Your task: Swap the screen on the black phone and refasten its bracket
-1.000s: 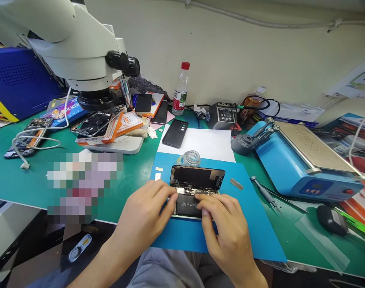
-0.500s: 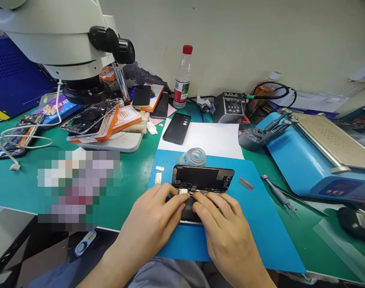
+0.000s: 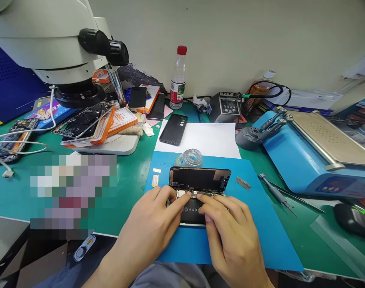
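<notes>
An opened smartphone lies on the blue mat, its black battery [image 3: 192, 214] exposed and its screen half [image 3: 197, 179] tilted up along the far edge. My left hand [image 3: 154, 220] holds the phone's left side, index fingertip pressing beside the small parts above the battery. From the right, my right hand [image 3: 233, 228] wraps over the other side, its index fingertip at the same row of parts, close to the left one. Part of the phone body is hidden under both hands. Just behind the screen stands a clear glass jar [image 3: 192, 159].
The blue mat [image 3: 260, 236] also bears a metal strip [image 3: 243, 183]. Behind are a black phone back cover [image 3: 174, 129] and a bottle [image 3: 178, 80]. A microscope [image 3: 59, 44] overhangs the left; a screwdriver [image 3: 275, 192] and blue machine [image 3: 308, 160] sit right.
The view has shifted slightly. My right thumb and fingers have drawn back a little, showing more of the battery; both index fingertips remain at the parts above it.
</notes>
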Demonstrator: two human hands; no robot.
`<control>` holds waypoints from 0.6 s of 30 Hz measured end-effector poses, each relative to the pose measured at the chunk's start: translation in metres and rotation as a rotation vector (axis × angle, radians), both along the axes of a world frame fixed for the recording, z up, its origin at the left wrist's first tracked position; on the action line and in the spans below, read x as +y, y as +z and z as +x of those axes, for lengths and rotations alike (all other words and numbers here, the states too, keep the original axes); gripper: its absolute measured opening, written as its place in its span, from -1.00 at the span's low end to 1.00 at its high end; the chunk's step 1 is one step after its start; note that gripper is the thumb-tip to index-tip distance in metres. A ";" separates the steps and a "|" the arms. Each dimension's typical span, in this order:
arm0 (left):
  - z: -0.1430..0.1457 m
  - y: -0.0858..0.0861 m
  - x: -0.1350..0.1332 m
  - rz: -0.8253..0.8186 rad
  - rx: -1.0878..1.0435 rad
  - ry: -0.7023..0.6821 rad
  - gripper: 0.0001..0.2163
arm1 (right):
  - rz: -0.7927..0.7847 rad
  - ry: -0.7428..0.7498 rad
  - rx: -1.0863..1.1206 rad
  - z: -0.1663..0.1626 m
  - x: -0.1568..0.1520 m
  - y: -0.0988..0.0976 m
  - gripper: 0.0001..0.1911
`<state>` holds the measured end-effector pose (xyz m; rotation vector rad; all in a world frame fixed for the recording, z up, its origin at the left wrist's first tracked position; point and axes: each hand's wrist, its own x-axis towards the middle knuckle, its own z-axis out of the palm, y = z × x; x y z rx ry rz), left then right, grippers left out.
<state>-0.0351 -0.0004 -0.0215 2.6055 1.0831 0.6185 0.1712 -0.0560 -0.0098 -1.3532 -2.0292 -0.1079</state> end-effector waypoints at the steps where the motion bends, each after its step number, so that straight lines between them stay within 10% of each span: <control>1: 0.000 0.000 0.000 0.012 0.002 -0.004 -0.60 | 0.003 0.004 -0.006 -0.001 0.000 0.000 -0.73; 18: -0.001 -0.001 -0.002 -0.004 -0.012 0.003 -0.57 | -0.028 0.031 -0.073 -0.004 0.002 0.000 -0.75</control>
